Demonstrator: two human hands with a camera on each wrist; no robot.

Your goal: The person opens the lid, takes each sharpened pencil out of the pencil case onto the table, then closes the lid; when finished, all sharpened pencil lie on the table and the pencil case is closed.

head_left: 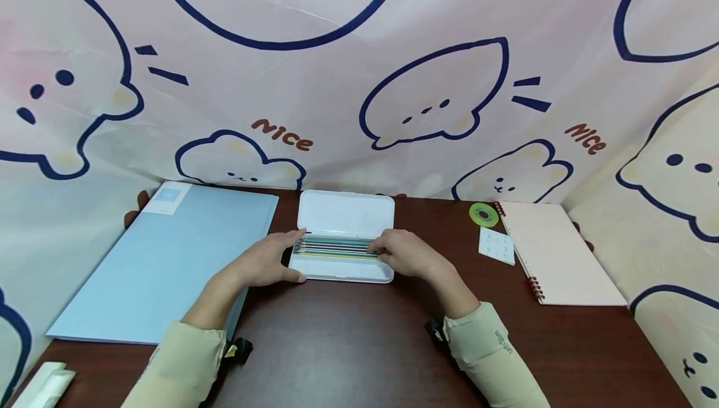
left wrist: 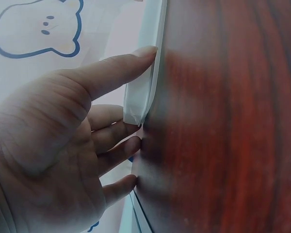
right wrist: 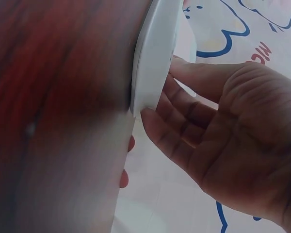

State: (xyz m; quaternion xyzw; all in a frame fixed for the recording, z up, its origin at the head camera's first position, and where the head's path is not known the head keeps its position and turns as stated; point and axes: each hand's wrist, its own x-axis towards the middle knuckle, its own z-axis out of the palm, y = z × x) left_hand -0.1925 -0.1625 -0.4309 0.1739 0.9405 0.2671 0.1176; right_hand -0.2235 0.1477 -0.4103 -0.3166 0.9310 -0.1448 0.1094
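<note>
So, head view: 1 opened white case point(head_left: 342, 269) between left hand point(head_left: 258, 262) and right hand point(head_left: 409, 252); its pencils point(head_left: 337, 247) look light, stiff, slippery, points probably fragile. Best grip: mid-shaft. Left wrist: hand loosely spread, thumb on case's near edge, left end. Right wrist: fingers part-curled at right end; can't tell if they pinch pencils.

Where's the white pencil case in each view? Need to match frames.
Head: white pencil case at centre, open, between left hand and right hand.
Left wrist: upper centre, case partly in view, touched by left hand.
Right wrist: upper centre, case partly in view, touched by right hand.
Shared landmark: dark brown tabletop.
</note>
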